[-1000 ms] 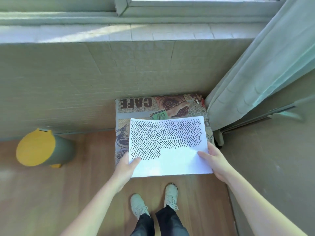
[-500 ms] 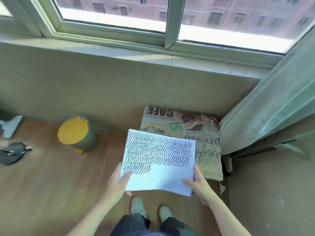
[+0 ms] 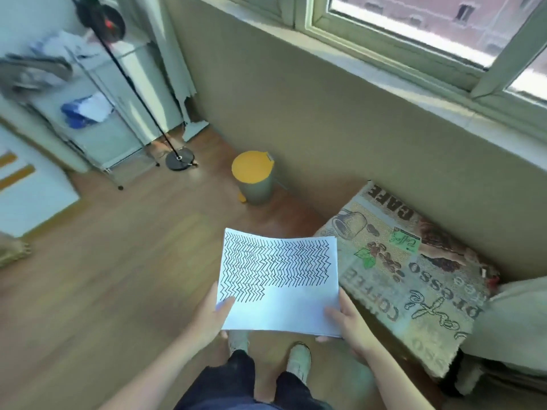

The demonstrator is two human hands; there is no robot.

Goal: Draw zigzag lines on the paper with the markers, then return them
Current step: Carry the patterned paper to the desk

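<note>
paper [image 3: 278, 279] lifted off cushion [image 3: 414, 279] by both hands; now over floor | view apparently swung left

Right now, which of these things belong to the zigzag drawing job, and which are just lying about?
Part of the job:
paper, zigzags on its upper part
left hand and right hand, both holding it

Just lying about:
yellow-lidded bin
coffee-print cushion
black floor stand

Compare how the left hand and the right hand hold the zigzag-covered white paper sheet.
The left hand grips the white paper sheet at its near-left corner, thumb lying over the zigzag lines; the right hand grips the near-right corner, thumb on blank paper. Both pinch the sheet, thumb on top and fingers beneath, holding it in the air.
</note>
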